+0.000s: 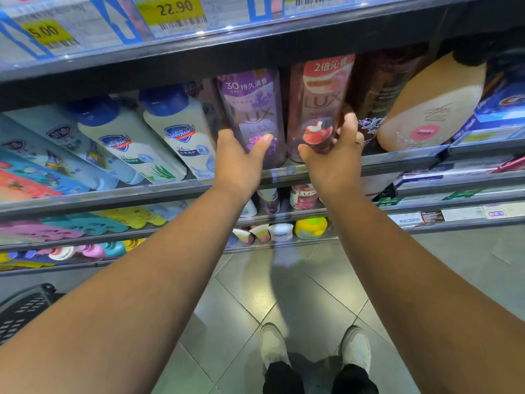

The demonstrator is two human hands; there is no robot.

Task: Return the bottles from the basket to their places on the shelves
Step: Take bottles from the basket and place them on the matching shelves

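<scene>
Left hand (241, 163) is wrapping the lower part of the purple bottle (252, 109), with its thumb lying across the label and its fingers going round the bottle's left side. The right hand (335, 160) is clasping the base of the red bottle (321, 103), thumb on the near face and fingers reaching up its right side. Both bottles are standing side by side at the front edge of the shelf (397, 163), just behind its rail, with their tops running up under the upper shelf (255, 49).

The main risk, as I judge it, is tipping. Both grips are sitting low on tall bottles, so a push from the base could be rocking the tops forward over the rail and down to the floor (284, 294). The gap overhead is looking tight, so lifting either bottle could be knocking its cap against the upper shelf. The neighbours are crowding in too. The Safeguard bottle (176, 132) is leaning close on the left and the dark bottle (380, 95) is standing just beside the red one, so a sideways shove could be toppling a row. With both hands occupied, neither is free to be catching a slip. The basket (22, 311) is sitting on the floor at lower left, and I cannot tell what it is holding.
</scene>
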